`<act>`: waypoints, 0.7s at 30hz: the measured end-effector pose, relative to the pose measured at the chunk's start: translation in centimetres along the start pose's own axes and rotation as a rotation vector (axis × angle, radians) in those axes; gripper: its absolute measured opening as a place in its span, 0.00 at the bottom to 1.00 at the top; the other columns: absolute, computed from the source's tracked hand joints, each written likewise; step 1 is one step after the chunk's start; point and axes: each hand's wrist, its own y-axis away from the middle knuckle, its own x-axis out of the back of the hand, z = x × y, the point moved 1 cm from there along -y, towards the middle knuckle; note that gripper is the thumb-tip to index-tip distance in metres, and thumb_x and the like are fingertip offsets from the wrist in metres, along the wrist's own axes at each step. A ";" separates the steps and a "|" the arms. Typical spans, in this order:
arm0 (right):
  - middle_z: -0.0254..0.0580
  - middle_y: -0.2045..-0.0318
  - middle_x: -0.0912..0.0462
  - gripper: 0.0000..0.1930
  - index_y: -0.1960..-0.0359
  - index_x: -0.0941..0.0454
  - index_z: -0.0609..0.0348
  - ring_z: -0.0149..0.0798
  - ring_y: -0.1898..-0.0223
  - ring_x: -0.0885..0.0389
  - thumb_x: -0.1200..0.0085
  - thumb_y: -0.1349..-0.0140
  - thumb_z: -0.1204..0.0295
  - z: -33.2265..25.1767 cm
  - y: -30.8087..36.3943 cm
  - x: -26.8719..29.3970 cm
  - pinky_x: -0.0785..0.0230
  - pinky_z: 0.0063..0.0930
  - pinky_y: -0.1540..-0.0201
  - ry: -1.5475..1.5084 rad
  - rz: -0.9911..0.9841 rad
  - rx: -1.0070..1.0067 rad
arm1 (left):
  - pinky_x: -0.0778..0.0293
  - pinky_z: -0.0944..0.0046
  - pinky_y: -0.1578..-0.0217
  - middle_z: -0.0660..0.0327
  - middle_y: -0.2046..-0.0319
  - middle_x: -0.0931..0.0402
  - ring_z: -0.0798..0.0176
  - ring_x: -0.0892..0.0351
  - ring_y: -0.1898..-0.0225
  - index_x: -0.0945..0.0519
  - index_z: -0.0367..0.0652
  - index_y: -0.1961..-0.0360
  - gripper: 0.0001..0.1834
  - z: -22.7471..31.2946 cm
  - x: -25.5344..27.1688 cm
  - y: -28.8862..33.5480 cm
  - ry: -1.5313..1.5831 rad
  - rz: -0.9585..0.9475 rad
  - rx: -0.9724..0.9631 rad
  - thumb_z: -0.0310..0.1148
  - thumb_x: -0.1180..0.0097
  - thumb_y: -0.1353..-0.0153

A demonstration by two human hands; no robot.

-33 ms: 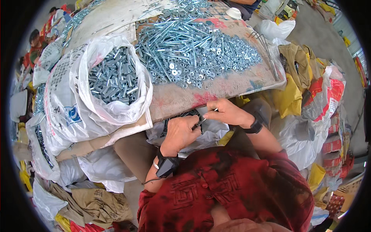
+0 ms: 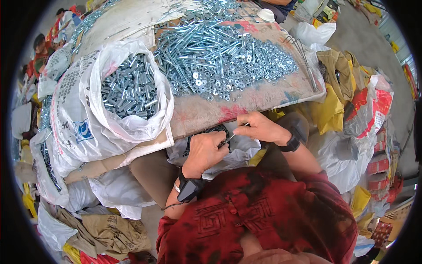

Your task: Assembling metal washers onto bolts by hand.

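Note:
My left hand (image 2: 205,151) is closed, thumb and fingers pinching the lower end of a thin metal rod, which looks like a long bolt (image 2: 231,137). The rod slants up to my right hand (image 2: 260,127), whose thumb and forefinger pinch its other end. Both hands are just off the table's near edge, over an open white sack (image 2: 245,152) with dark metal pieces inside. On the table (image 2: 189,119) beyond them lies a heap of long bolts (image 2: 198,48), with washers and nuts (image 2: 259,61) spread to its right.
A big white woven sack (image 2: 70,110) full of metal sleeves (image 2: 132,88) stands at the table's left. Bent wire rods (image 2: 303,61) lie at its right edge. Yellow bags (image 2: 329,112) and plastic bags (image 2: 338,158) crowd the right side. Other people sit at the far left and far end.
My right hand has shifted very slightly to the right, away from the left one. My left hand stays in place, and both still hold the bolt.

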 end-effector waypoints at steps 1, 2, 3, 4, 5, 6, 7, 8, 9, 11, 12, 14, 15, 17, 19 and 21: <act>0.30 0.83 0.34 0.15 0.75 0.28 0.61 0.22 0.79 0.36 0.40 0.36 0.66 0.2 0.2 0.3 0.40 0.24 0.76 -0.002 0.002 0.001 | 0.30 0.53 0.75 0.53 0.80 0.26 0.46 0.24 0.77 0.24 0.41 0.76 0.07 0.1 0.0 0.0 0.026 -0.007 0.003 0.31 0.39 0.54; 0.30 0.83 0.33 0.13 0.73 0.28 0.61 0.22 0.79 0.35 0.41 0.35 0.67 0.5 0.2 0.6 0.39 0.24 0.76 0.087 -0.034 0.003 | 0.30 0.53 0.75 0.53 0.80 0.26 0.46 0.24 0.77 0.24 0.41 0.76 0.07 0.2 0.0 -0.1 0.025 -0.009 0.003 0.31 0.39 0.54; 0.30 0.83 0.33 0.12 0.72 0.28 0.61 0.23 0.80 0.33 0.42 0.34 0.68 0.7 0.3 0.8 0.38 0.24 0.77 0.175 -0.071 0.005 | 0.30 0.54 0.75 0.53 0.80 0.26 0.46 0.24 0.77 0.24 0.41 0.75 0.07 0.3 0.1 -0.1 0.041 -0.029 0.006 0.31 0.39 0.54; 0.30 0.83 0.33 0.12 0.72 0.28 0.61 0.23 0.80 0.33 0.42 0.34 0.68 0.6 0.4 0.8 0.38 0.24 0.77 0.175 -0.068 0.006 | 0.31 0.55 0.76 0.53 0.80 0.26 0.47 0.25 0.78 0.24 0.41 0.75 0.07 0.3 0.2 -0.4 0.056 -0.048 0.007 0.31 0.39 0.54; 0.31 0.82 0.31 0.11 0.71 0.27 0.61 0.23 0.80 0.32 0.43 0.34 0.69 0.3 0.6 0.7 0.37 0.24 0.76 0.127 -0.021 0.173 | 0.31 0.55 0.76 0.53 0.80 0.26 0.47 0.25 0.78 0.24 0.41 0.75 0.07 0.3 0.5 -0.6 0.054 -0.049 0.005 0.31 0.39 0.54; 0.31 0.82 0.30 0.10 0.70 0.27 0.61 0.24 0.80 0.31 0.43 0.34 0.69 -0.1 0.7 0.8 0.36 0.25 0.76 0.079 0.026 0.340 | 0.31 0.55 0.76 0.53 0.80 0.26 0.47 0.25 0.78 0.24 0.40 0.75 0.08 0.5 0.8 -0.9 0.107 -0.039 0.014 0.31 0.39 0.54; 0.31 0.82 0.30 0.10 0.70 0.27 0.61 0.24 0.80 0.31 0.43 0.34 0.69 -0.1 0.9 0.8 0.36 0.25 0.76 0.074 0.030 0.336 | 0.31 0.56 0.76 0.53 0.80 0.27 0.48 0.24 0.78 0.25 0.40 0.76 0.08 0.5 0.9 -0.9 0.161 -0.035 0.026 0.31 0.38 0.54; 0.34 0.81 0.28 0.09 0.70 0.27 0.62 0.26 0.79 0.31 0.44 0.35 0.71 -0.1 1.0 1.0 0.36 0.27 0.75 0.041 -0.008 0.291 | 0.31 0.56 0.76 0.53 0.80 0.27 0.48 0.24 0.78 0.25 0.40 0.76 0.08 0.5 0.9 -0.8 0.162 -0.043 0.026 0.31 0.38 0.54; 0.37 0.80 0.26 0.08 0.69 0.27 0.63 0.28 0.78 0.31 0.44 0.36 0.72 0.1 0.9 1.2 0.36 0.29 0.74 0.007 -0.046 0.246 | 0.30 0.55 0.75 0.53 0.80 0.26 0.48 0.24 0.77 0.24 0.40 0.76 0.08 0.5 0.8 -0.8 0.083 -0.051 0.018 0.31 0.38 0.53; 0.37 0.79 0.24 0.07 0.69 0.25 0.63 0.28 0.76 0.27 0.43 0.36 0.72 0.3 0.1 2.5 0.34 0.29 0.73 0.055 -0.087 0.230 | 0.29 0.54 0.74 0.53 0.79 0.25 0.47 0.23 0.77 0.24 0.40 0.75 0.08 0.1 0.5 -0.8 0.012 -0.065 0.002 0.31 0.38 0.52; 0.36 0.78 0.24 0.07 0.68 0.24 0.63 0.26 0.76 0.26 0.43 0.36 0.72 0.7 -0.4 3.5 0.34 0.27 0.73 0.009 0.013 0.165 | 0.28 0.52 0.73 0.53 0.78 0.24 0.47 0.22 0.75 0.23 0.40 0.74 0.08 -0.5 0.2 -0.5 -0.140 -0.036 0.016 0.31 0.38 0.52; 0.36 0.78 0.23 0.07 0.67 0.23 0.63 0.23 0.75 0.26 0.42 0.37 0.72 1.8 -1.7 6.7 0.33 0.25 0.72 0.125 0.389 0.157 | 0.27 0.51 0.71 0.53 0.76 0.22 0.46 0.21 0.74 0.23 0.40 0.73 0.08 -0.4 -0.2 -0.2 -0.286 -0.006 0.031 0.32 0.38 0.51; 0.37 0.78 0.23 0.07 0.67 0.22 0.63 0.23 0.74 0.27 0.41 0.37 0.72 3.1 -2.4 8.9 0.33 0.25 0.72 0.292 0.670 0.208 | 0.26 0.49 0.70 0.53 0.74 0.21 0.45 0.20 0.72 0.22 0.40 0.71 0.07 -0.3 -0.4 -0.3 -0.303 -0.032 0.040 0.31 0.40 0.50; 0.49 0.75 0.20 0.13 0.70 0.22 0.64 0.40 0.73 0.19 0.41 0.38 0.64 5.0 -3.1 13.7 0.29 0.36 0.69 0.425 1.054 0.080 | 0.25 0.48 0.68 0.52 0.72 0.21 0.44 0.20 0.71 0.21 0.41 0.68 0.08 -0.4 -1.1 -0.8 -0.311 -0.061 0.032 0.31 0.41 0.48; 0.52 0.72 0.18 0.14 0.69 0.22 0.63 0.46 0.70 0.18 0.41 0.39 0.62 5.4 -5.3 16.2 0.28 0.40 0.66 0.605 1.075 -0.010 | 0.25 0.48 0.68 0.51 0.68 0.20 0.44 0.19 0.69 0.21 0.41 0.63 0.09 -0.4 -1.8 -0.6 -0.125 -0.011 -0.033 0.29 0.43 0.46; 0.54 0.70 0.17 0.15 0.68 0.21 0.62 0.53 0.66 0.17 0.41 0.39 0.60 5.7 -6.0 17.5 0.28 0.45 0.63 0.799 1.102 -0.112 | 0.25 0.47 0.68 0.50 0.69 0.19 0.42 0.19 0.69 0.21 0.41 0.61 0.08 -0.3 -2.1 -0.7 -0.078 0.002 -0.012 0.29 0.45 0.42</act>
